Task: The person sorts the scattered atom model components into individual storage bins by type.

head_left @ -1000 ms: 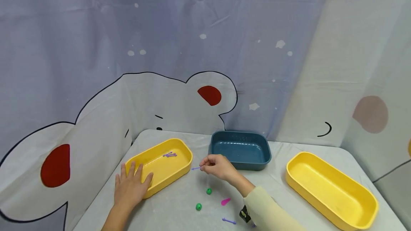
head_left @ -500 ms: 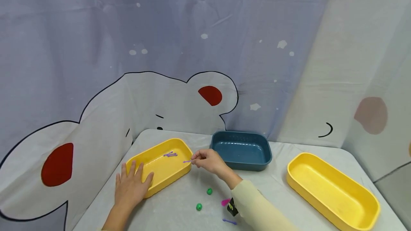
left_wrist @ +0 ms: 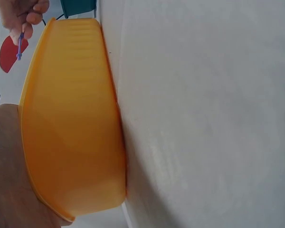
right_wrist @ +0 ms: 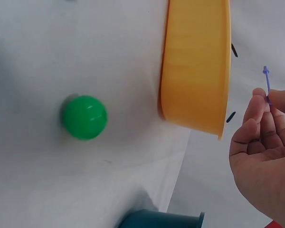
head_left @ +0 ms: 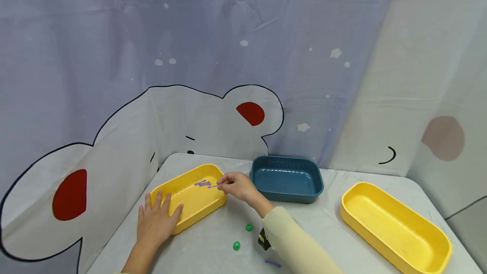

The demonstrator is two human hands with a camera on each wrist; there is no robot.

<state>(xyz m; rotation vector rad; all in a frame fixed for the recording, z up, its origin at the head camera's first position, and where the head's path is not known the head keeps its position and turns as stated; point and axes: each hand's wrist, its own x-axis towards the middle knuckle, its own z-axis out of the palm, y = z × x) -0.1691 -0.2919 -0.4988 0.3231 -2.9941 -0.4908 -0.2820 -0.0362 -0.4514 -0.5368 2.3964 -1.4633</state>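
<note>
My right hand (head_left: 236,186) pinches a thin purple stick with knobbed ends (head_left: 212,186) between thumb and fingertips, over the right end of the left yellow tray (head_left: 190,206). In the right wrist view the stick (right_wrist: 267,80) points up out of the fingertips. Several similar purple sticks (head_left: 201,183) lie together on the tray floor, just left of the held one. My left hand (head_left: 156,219) rests on the tray's near left end with fingers spread straight over the rim. In the left wrist view, part of this hand (left_wrist: 14,171) shows beside the tray wall.
A dark blue tray (head_left: 289,176) stands at the back middle, and a second yellow tray (head_left: 395,227) at the right. Two green beads (head_left: 236,245) and another purple stick (head_left: 272,262) lie on the white tabletop. A black object (head_left: 264,240) shows at the right sleeve.
My right hand has moved left from the table, carrying the purple stick over the yellow tray's rim. The sleeve now hides the pink piece on the table. My left hand stays on the tray.
</note>
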